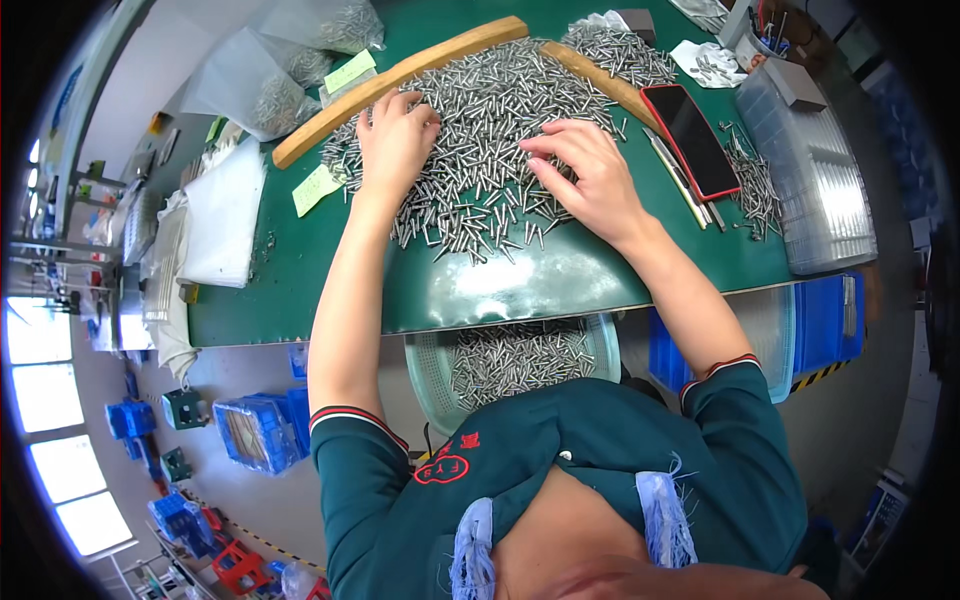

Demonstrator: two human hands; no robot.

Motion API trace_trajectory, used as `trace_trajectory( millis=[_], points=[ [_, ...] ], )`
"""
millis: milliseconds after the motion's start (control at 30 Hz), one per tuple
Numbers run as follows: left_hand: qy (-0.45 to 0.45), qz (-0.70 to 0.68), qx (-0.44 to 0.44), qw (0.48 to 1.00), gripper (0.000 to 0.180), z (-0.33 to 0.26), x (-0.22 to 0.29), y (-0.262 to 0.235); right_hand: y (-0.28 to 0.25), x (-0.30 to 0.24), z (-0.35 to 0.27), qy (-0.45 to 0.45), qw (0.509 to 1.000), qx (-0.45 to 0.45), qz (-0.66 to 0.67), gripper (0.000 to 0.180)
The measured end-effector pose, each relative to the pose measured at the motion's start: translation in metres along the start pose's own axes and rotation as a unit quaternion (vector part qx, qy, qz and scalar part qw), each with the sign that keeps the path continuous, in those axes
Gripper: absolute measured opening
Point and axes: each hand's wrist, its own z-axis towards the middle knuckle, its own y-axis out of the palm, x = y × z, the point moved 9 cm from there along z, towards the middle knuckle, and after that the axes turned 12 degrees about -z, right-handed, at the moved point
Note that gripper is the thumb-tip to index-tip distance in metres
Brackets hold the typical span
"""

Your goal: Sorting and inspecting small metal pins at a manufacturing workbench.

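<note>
A broad heap of small metal pins (480,130) covers the middle of the green table (300,260). My left hand (396,142) rests at the heap's left side, fingers curved and apart over the pins. On the right side, my right hand (588,178) hovers or rests at the heap's edge with its thumb and forefinger apart. I cannot make out any pin held in either hand. Wooden bars (400,85) curve along the back left of the heap, and another wooden bar (600,80) edges its back right.
A red-framed phone (690,140) lies right of the heap, beside pens (680,180) and loose longer pins (752,190). Clear plastic boxes (810,165) stand far right. Bags of pins (260,90) sit back left. Below the table edge, a pale green basket (430,375) holds more pins.
</note>
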Motion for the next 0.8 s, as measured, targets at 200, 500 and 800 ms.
trace_trajectory(
  millis=[200, 500, 800],
  points=[
    [0.029, 0.13, -0.016, 0.991, 0.012, 0.01, 0.014, 0.009, -0.002, -0.001, 0.002, 0.007, 1.0, -0.013, -0.009, 0.019],
    [-0.01, -0.068, -0.012, 0.998, 0.012, 0.007, 0.006, -0.007, -0.001, 0.002, 0.001, 0.009, 1.0, -0.004, -0.003, 0.02],
    [-0.14, -0.585, 0.003, 0.799, 0.016, -0.037, 0.045, -0.018, -0.003, -0.004, -0.001, -0.001, 1.0, -0.009, 0.025, 0.025]
  ],
)
